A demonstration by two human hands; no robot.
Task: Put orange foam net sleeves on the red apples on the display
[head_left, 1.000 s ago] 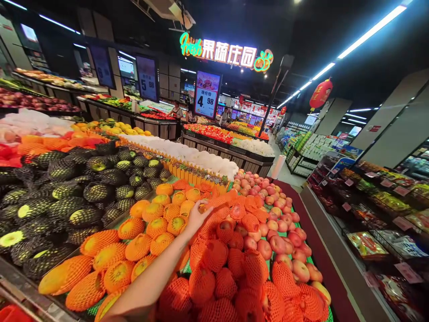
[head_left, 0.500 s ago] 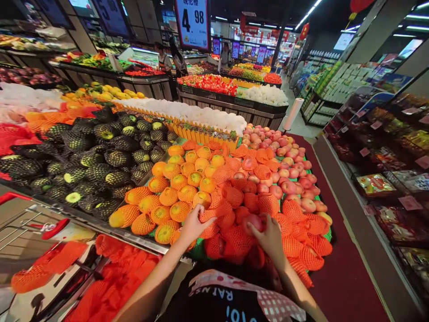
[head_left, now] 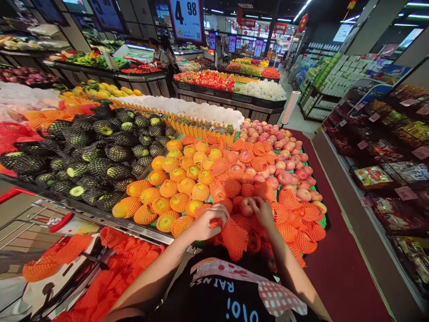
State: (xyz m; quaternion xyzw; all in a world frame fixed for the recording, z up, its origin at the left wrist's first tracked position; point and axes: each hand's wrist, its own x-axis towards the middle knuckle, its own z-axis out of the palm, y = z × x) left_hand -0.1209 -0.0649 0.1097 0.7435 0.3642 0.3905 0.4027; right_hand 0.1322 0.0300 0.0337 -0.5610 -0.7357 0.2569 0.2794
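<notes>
Left hand: the left hand (head_left: 208,221) is curled down onto an orange foam net (head_left: 234,237), fingers pinching its top edge; the net droops loose over the front of the pile.
Right hand: the right hand (head_left: 263,211) is closed around a bare reddish apple (head_left: 246,206), holding it just beside the net; the fingertips hide the apple's right side.
Where it sits: apple and net are at the near edge of the fruit worktop (head_left: 147,230), among netted apples (head_left: 295,228).
Neighbours: netted oranges (head_left: 174,197) to the left, dark-netted green fruit (head_left: 94,156) beyond them, bare apples (head_left: 284,165) further back.
Hard to make out: whether the net already wraps part of the apple, I cannot tell.
Cut off: a cart (head_left: 40,232) with spare nets (head_left: 127,259) runs off the lower left; the person's arms leave the bottom edge.
Background: price sign (head_left: 187,18) cropped at the top, other people by the far counter too small to read.
</notes>
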